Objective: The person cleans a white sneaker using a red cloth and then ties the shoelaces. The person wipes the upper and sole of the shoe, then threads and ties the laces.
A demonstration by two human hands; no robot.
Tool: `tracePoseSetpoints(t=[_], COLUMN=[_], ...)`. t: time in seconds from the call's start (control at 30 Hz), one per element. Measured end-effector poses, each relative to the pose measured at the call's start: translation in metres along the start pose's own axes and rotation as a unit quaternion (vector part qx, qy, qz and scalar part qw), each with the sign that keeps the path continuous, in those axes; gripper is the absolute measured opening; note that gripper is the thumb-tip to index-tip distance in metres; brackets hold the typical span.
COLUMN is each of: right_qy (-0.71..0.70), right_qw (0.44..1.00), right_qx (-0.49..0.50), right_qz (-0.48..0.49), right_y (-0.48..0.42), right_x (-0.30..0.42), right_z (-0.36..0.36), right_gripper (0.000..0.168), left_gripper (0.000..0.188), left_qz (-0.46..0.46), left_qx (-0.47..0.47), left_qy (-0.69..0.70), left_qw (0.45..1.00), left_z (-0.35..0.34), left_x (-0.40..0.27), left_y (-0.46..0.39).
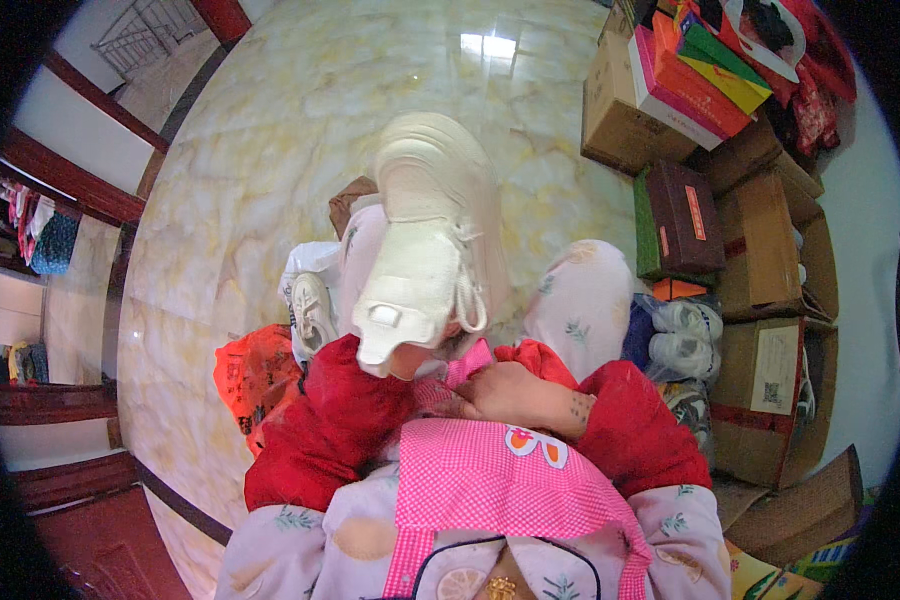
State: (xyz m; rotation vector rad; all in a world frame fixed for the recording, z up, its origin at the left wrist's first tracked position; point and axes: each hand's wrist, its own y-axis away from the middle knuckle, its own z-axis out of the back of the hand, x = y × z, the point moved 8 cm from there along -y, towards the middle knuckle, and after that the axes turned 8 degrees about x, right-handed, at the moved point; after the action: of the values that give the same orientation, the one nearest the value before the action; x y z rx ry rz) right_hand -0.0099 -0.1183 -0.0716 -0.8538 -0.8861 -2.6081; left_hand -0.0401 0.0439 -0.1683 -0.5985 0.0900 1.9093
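Observation:
A cream shoe [420, 247] with laces is close to the camera, toe away from me, its tongue or heel end towards me. Just below its near end my left hand [416, 361] is mostly hidden by the shoe, with only some skin showing. Over my lap, my right hand [514, 394] is bent inward beside pink cloth [471, 361]; its fingertips are hard to make out. Both forearms wear red sleeves. A pink checked apron [487, 472] covers my lap. To the left, another pale laced shoe [313, 311] rests on a white plastic bag [307, 262].
An orange-red plastic bag [259, 382] lies on the marbled floor at left. Along the right wall stand open cardboard boxes [769, 247], a dark shoebox [682, 217], stacked colourful boxes [682, 90] and shoes in clear plastic [682, 337].

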Motion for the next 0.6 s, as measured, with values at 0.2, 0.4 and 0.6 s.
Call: tracePoseSetpoints(t=[0.2, 0.4, 0.6], right_qy=[0.051, -0.060, -0.035], right_qw=[0.986, 0.984, 0.996], right_qx=[-0.145, -0.135, -0.070], right_qz=[-0.065, -0.095, -0.053], right_y=[0.010, -0.010, 0.002], right_x=[0.004, -0.020, -0.005], right_z=[0.011, 0.013, 0.024], right_gripper=[0.053, 0.055, 0.046], left_gripper=[0.039, 0.040, 0.034], left_qz=[-0.156, -0.219, -0.262], left_qx=[0.026, 0.099, 0.007], left_qy=[0.117, 0.076, -0.153], left_qw=[0.981, 0.968, 0.953], left_z=[0.068, 0.028, 0.028], left_x=[-0.146, -0.135, -0.146], left_y=[-0.034, -0.025, -0.038])
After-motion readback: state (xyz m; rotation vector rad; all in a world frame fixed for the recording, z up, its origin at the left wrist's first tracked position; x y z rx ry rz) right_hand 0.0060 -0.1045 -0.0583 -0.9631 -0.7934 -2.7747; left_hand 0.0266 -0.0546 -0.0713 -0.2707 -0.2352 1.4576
